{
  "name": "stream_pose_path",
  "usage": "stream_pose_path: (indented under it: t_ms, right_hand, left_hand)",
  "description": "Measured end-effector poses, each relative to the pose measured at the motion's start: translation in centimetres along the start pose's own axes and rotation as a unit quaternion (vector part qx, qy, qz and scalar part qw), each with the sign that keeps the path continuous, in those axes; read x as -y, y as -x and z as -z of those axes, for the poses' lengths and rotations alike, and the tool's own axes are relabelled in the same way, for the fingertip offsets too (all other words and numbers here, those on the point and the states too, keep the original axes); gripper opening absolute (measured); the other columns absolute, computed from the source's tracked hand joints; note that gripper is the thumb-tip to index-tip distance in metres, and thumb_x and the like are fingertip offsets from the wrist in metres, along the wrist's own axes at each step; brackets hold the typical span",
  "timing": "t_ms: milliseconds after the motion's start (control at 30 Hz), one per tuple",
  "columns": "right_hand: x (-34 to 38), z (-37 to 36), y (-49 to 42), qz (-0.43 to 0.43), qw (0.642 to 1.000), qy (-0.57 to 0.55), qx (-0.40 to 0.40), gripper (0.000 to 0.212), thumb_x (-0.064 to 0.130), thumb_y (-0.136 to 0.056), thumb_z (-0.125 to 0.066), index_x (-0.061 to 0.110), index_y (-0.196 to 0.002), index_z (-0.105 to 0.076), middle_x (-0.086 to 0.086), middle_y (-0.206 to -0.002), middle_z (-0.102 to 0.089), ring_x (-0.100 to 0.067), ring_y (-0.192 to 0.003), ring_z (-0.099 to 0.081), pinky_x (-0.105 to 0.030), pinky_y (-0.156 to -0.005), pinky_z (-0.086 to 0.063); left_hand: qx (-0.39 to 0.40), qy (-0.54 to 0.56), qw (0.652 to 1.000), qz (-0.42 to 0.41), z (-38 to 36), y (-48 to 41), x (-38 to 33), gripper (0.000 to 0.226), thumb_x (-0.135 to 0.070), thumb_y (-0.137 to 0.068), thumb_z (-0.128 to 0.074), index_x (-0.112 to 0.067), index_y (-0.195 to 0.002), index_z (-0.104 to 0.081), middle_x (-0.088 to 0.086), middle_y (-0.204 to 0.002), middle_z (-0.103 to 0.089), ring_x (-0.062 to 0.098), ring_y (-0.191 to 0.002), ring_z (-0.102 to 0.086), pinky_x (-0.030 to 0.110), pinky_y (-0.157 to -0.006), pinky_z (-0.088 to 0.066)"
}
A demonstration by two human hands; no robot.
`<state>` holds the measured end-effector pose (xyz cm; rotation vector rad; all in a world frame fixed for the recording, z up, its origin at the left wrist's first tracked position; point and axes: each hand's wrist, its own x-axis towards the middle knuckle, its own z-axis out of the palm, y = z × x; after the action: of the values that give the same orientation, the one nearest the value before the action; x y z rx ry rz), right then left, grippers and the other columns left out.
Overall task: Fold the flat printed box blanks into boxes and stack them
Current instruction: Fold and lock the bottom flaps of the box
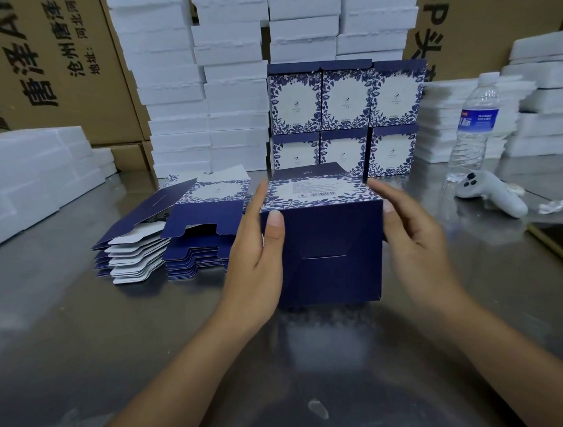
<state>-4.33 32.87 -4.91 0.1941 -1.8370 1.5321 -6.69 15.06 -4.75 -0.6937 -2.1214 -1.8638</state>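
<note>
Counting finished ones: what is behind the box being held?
Behind the held box stand folded boxes stacked in two rows of three. The held box covers part of the lower row, so anything low behind it is hidden.

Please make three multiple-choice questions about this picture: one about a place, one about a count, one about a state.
1. Where is the pile of flat blanks relative to the held box?
A. To its left
B. To its right
C. On top of it

2. How many finished boxes show in the stack behind?
A. Two
B. Six
C. Ten

3. How is the held box held?
A. By one hand
B. Between both hands
C. By no hand

Answers: 1 A, the pile lies by the left hand. 2 B, two rows of three. 3 B, the left hand and right hand press its sides.
</note>
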Motion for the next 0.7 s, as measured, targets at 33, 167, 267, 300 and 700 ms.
stream_pose_path:
  t_ms: [33,167,267,300,700]
  right_hand:
    - [0.1,-0.1,0.0,-0.017,1.000,-0.013,0.002,0.026,0.028,-0.094,-0.045,0.034,-0.118,-0.053,0.029,-0.113,-0.059,0.006,-0.113,-0.054,-0.019,-0.098,-0.044]
    - [-0.6,-0.1,-0.2,-0.172,0.985,-0.021,0.027,0.086,0.076,-0.056,-0.049,0.036,-0.132,-0.041,0.013,-0.130,-0.054,-0.008,-0.120,-0.052,-0.039,-0.107,-0.040]
    - [-1.3,0.3,-0.4,-0.263,0.961,-0.033,0.075,0.121,0.097,-0.036,-0.049,0.041,-0.142,-0.031,0.013,-0.136,-0.052,-0.012,-0.117,-0.054,-0.043,-0.102,-0.042]
    - [-1.4,0.3,-0.4,-0.273,0.957,-0.044,0.085,0.123,0.098,-0.033,-0.051,0.043,-0.142,-0.030,0.013,-0.136,-0.050,-0.011,-0.113,-0.054,-0.041,-0.100,-0.042]
    - [0.4,0.2,0.2,-0.041,0.999,0.033,0.001,0.120,0.066,-0.049,-0.079,0.049,-0.144,-0.007,0.029,-0.145,-0.025,0.016,-0.132,-0.026,-0.019,-0.110,-0.029]
  left_hand:
    - [-0.005,0.005,1.000,0.002,0.0,-0.1,0.0,0.059,-0.065,-0.082,-0.030,-0.054,-0.139,-0.027,-0.047,-0.134,-0.027,-0.013,-0.135,-0.025,0.033,-0.118,-0.023]
    - [-0.019,0.040,0.999,0.017,0.0,-0.2,0.0,0.060,-0.063,-0.082,-0.030,-0.045,-0.138,-0.037,-0.025,-0.140,-0.044,0.000,-0.133,-0.038,0.038,-0.114,-0.030]
    - [-0.025,0.041,0.999,0.016,0.1,-0.1,0.0,0.057,-0.065,-0.081,-0.029,-0.042,-0.130,-0.045,-0.022,-0.131,-0.052,0.003,-0.124,-0.048,0.038,-0.109,-0.037]
    - [-0.030,0.052,0.998,0.013,0.1,-0.2,0.0,0.054,-0.065,-0.081,-0.030,-0.042,-0.126,-0.049,-0.023,-0.126,-0.055,0.001,-0.120,-0.050,0.034,-0.105,-0.040]
    - [0.034,0.067,0.997,0.036,0.9,-1.2,1.7,0.049,-0.058,-0.088,-0.051,-0.035,-0.131,-0.053,-0.024,-0.128,-0.058,-0.003,-0.122,-0.051,0.034,-0.110,-0.036]
